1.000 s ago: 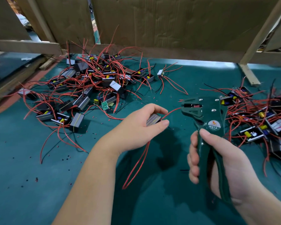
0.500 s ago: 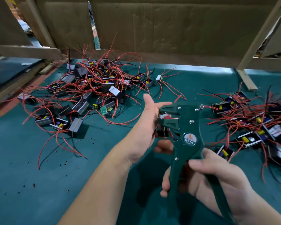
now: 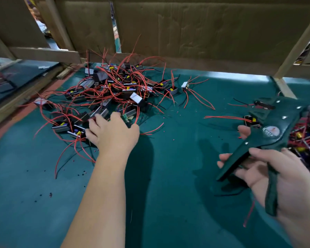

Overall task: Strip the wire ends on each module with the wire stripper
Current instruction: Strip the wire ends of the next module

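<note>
Your left hand (image 3: 113, 135) lies open, fingers spread, touching the near edge of the left pile of modules (image 3: 115, 90). Your right hand (image 3: 276, 176) grips the green wire stripper (image 3: 268, 133) by its spread handles, head raised beside the right pile of modules (image 3: 306, 138). Both piles rest on the green desk (image 3: 177, 176).

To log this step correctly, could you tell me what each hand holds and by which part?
The right hand holds the wire stripper by its handles. The left hand lies spread on the module pile, gripping nothing that shows.
</note>
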`<control>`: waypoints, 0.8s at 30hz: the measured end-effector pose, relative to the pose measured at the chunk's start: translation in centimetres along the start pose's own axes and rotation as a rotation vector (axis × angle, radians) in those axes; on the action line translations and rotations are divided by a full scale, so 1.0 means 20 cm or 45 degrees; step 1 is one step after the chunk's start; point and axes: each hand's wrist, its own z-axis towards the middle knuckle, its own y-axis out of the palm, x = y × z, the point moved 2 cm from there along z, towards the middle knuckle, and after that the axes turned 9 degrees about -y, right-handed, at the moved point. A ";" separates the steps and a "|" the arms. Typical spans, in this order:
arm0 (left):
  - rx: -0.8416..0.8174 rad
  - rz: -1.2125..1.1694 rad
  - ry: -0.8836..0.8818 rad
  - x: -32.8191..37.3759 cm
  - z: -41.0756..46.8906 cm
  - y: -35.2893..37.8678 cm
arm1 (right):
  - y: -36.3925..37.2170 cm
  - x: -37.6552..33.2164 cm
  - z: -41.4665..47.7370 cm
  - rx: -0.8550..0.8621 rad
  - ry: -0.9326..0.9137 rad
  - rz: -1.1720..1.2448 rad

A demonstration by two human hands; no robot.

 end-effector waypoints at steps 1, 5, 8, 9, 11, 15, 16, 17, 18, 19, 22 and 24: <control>0.020 0.042 0.012 0.00 0.01 0.01 | 0.01 0.00 -0.01 -0.028 0.025 0.001; 0.135 0.011 0.088 -0.01 0.02 0.00 | 0.04 0.02 -0.03 -0.164 0.193 0.080; 0.152 -0.029 0.092 -0.02 0.04 0.01 | 0.06 0.03 -0.04 -0.217 0.435 0.177; 0.154 -0.036 0.083 -0.01 0.05 0.02 | 0.06 0.04 -0.05 -0.238 0.522 0.197; 0.164 -0.064 0.085 -0.01 0.05 0.02 | 0.07 0.06 -0.06 -0.281 0.648 0.229; 0.186 -0.175 0.257 0.03 0.05 0.03 | 0.10 0.07 -0.07 -0.306 0.729 0.235; 0.176 -0.211 0.303 0.04 0.04 0.04 | 0.10 0.08 -0.07 -0.294 0.732 0.233; 0.163 -0.248 0.336 0.05 0.04 0.04 | 0.10 0.08 -0.07 -0.280 0.734 0.237; 0.150 -0.278 0.360 0.06 0.04 0.05 | 0.10 0.08 -0.06 -0.265 0.734 0.243; 0.134 -0.298 0.378 0.06 0.03 0.05 | 0.10 0.08 -0.06 -0.253 0.732 0.250; 0.083 -0.292 0.417 0.06 0.03 0.07 | 0.09 0.08 -0.06 -0.224 0.729 0.265; 0.063 -0.270 0.432 0.06 0.03 0.08 | 0.09 0.08 -0.05 -0.204 0.724 0.274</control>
